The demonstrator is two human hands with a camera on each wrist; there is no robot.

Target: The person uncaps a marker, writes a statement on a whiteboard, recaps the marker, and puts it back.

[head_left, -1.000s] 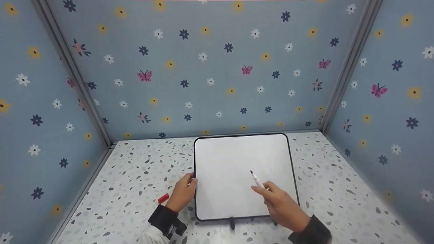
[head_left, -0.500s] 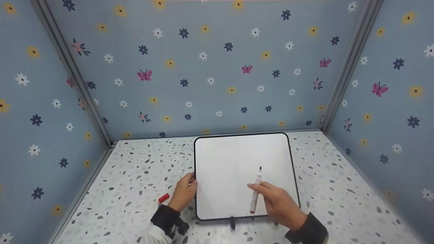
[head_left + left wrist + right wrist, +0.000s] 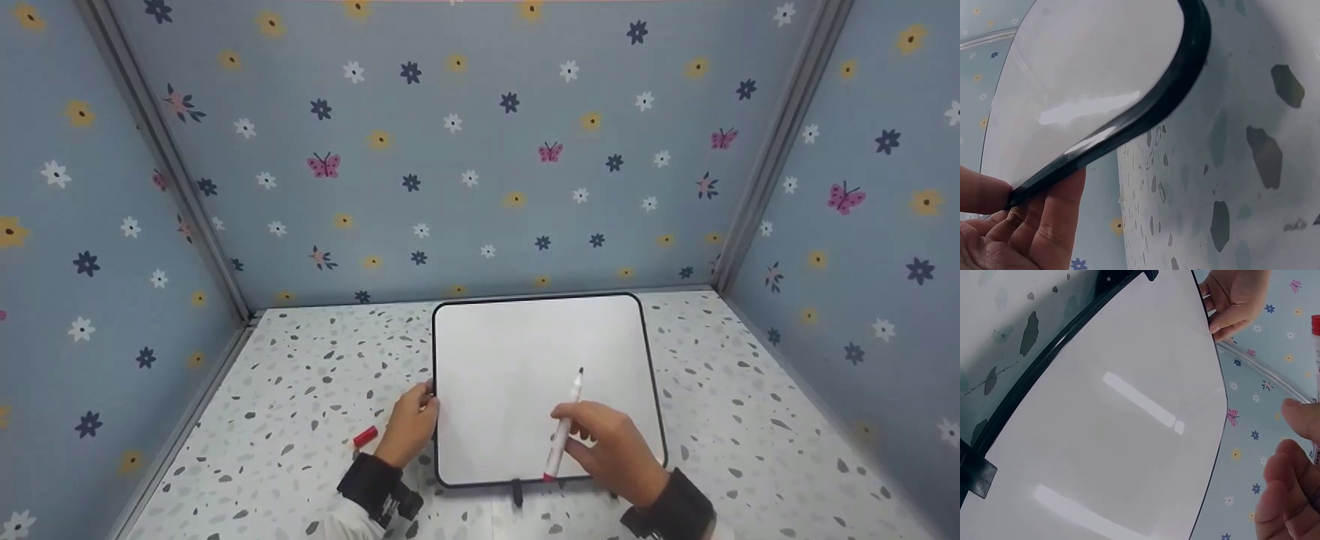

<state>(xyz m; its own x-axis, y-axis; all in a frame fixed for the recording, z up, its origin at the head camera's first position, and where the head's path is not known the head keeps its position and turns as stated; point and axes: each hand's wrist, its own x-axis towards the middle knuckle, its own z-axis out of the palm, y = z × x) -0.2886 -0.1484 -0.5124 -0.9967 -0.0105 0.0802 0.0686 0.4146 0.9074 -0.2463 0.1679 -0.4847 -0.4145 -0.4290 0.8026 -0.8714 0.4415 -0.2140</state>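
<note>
The uncapped marker (image 3: 561, 439) slants in front of the lower part of the whiteboard (image 3: 517, 360), dark tip towards one o'clock and red end towards seven. The right hand (image 3: 619, 454), at the board's four o'clock, pinches its barrel between thumb and fingers. At nine o'clock the left hand (image 3: 409, 424) grips the frame, thumb in front, fingers behind. Beyond it, between eight and nine, lies a red cap (image 3: 365, 436). This looks like readying to write: the board is steadied, no strokes show, and the next move probably calls for turning the tip onto the surface. The tip's gap from the board is hard to judge; the right wrist view cuts the marker off.
</note>
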